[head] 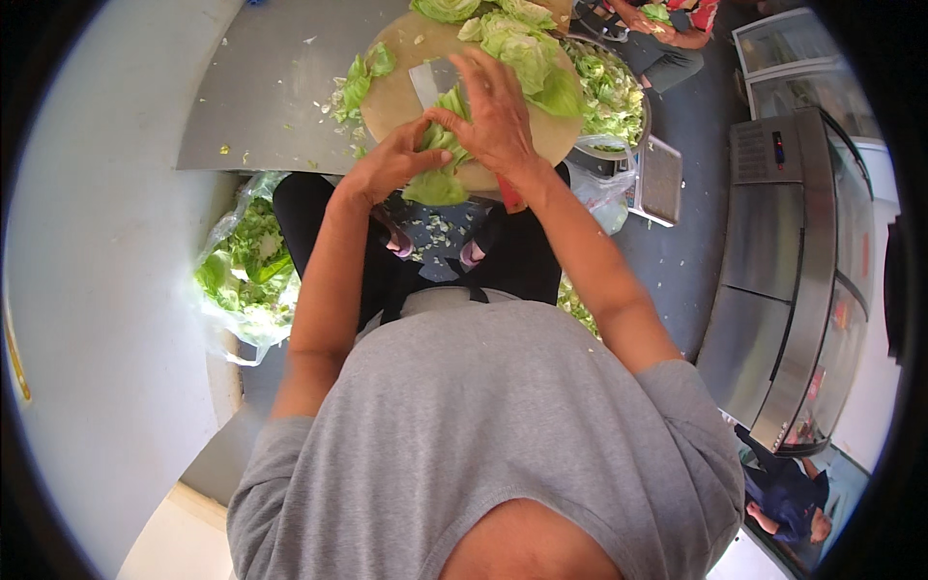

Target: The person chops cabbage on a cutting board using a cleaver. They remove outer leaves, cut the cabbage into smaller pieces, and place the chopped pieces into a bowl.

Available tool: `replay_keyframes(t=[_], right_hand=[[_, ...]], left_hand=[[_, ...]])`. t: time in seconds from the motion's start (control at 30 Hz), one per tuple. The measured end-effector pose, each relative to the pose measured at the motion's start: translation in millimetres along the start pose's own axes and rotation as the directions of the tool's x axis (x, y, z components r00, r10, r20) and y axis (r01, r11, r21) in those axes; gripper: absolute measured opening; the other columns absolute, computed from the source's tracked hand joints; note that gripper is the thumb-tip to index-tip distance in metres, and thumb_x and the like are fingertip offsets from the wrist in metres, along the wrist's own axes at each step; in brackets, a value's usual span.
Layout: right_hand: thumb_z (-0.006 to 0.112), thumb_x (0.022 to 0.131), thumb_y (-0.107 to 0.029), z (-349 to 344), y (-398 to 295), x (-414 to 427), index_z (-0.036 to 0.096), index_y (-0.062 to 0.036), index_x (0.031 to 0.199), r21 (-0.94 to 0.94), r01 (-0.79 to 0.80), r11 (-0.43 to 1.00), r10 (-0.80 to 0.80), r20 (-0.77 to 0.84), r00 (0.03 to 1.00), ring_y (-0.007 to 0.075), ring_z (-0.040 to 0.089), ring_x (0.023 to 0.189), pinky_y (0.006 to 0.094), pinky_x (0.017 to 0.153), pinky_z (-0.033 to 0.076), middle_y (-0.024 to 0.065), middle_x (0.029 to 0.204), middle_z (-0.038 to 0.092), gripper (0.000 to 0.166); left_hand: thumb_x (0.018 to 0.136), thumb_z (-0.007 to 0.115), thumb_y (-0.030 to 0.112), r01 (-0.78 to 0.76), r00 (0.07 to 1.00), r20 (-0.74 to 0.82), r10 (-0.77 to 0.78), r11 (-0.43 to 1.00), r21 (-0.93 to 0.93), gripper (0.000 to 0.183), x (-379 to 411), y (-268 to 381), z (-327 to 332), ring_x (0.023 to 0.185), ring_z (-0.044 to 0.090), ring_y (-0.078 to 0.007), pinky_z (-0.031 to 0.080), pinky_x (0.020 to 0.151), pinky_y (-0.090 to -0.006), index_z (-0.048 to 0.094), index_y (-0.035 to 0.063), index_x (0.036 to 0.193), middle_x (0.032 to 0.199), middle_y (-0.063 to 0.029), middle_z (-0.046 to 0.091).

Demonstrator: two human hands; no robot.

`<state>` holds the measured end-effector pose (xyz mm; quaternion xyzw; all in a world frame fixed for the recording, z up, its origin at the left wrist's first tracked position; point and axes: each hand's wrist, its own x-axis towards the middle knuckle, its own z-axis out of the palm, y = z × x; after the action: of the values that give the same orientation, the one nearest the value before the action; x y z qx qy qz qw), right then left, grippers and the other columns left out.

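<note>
Over a round cutting board [399, 43], my left hand [391, 161] grips a bunch of lettuce leaves [442, 177] between thumb and fingers. My right hand [493, 116] touches the same leaves with its thumb, its fingers raised and spread. Beneath my hands lies a knife; part of its pale blade [423, 85] shows beyond the leaves and its red handle [510, 194] below my right wrist. Larger lettuce leaves [518, 54] lie at the board's upper right, and loose leaves [357, 83] at its left edge.
A metal table [268, 94] bears scraps. Right of the board stand a large bowl of cut lettuce [609, 94], a plastic bag [602, 190] and a scale [658, 181]. A bag of lettuce [250, 261] is at the left. Another person's hands [656, 29] hold lettuce at the upper right. A refrigerated cabinet [765, 232] stands right.
</note>
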<state>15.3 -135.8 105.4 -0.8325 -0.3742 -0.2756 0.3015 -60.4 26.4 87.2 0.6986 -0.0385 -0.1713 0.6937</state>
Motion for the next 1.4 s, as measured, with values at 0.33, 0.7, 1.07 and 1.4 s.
replay_keyframes(t=[0.33,0.7,1.07,1.4], right_hand=[[0.058,0.088,-0.044,-27,-21,-7,0.055,-0.0051,0.076,-0.060,0.184,0.981,-0.167,0.222,0.961,0.0291,0.057,0.076,0.0392,0.077,0.043,0.0113,0.072,0.059,0.041],[0.056,0.092,-0.032,-6,-18,-9,0.055,-0.0010,0.076,0.334,-0.402,0.853,0.280,0.356,0.891,0.0351,0.060,0.055,0.0395,0.051,0.046,0.0167,0.058,0.058,0.036],[0.056,0.089,-0.056,-18,36,-26,0.059,-0.0060,0.087,0.491,-0.849,-0.196,0.440,0.818,0.371,0.0170,0.064,0.068,0.0279,0.051,0.052,0.0076,0.085,0.065,0.050],[0.069,0.084,-0.025,-54,20,-74,0.063,-0.0071,0.106,0.300,-0.954,-0.018,-0.068,0.951,0.300,0.0095,0.056,0.065,0.0208,0.048,0.040,0.0020,0.072,0.060,0.029]], left_hand=[[0.088,0.058,0.011,-0.012,0.999,-0.028,0.016,0.992,0.125,0.027,-4,25,5,0.086,0.055,-0.0095,0.045,0.080,-0.0265,0.059,-0.0013,0.112,0.095,-0.0029,0.064],[0.098,0.051,0.025,-0.025,0.999,0.031,0.028,0.996,-0.088,0.021,-10,3,13,0.070,0.049,-0.0025,0.040,0.064,-0.0199,0.062,0.0067,0.097,0.078,0.0051,0.058],[0.100,0.047,0.020,-0.270,0.923,-0.384,0.024,0.752,-0.601,0.021,-12,-17,53,0.085,0.057,-0.0125,0.048,0.076,-0.0278,0.054,0.0046,0.112,0.095,-0.0041,0.059],[0.093,0.057,0.016,-0.256,0.936,-0.098,0.338,0.844,0.471,0.027,-8,6,67,0.075,0.063,-0.0298,0.051,0.069,-0.0374,0.049,0.0021,0.115,0.087,-0.0167,0.062]])
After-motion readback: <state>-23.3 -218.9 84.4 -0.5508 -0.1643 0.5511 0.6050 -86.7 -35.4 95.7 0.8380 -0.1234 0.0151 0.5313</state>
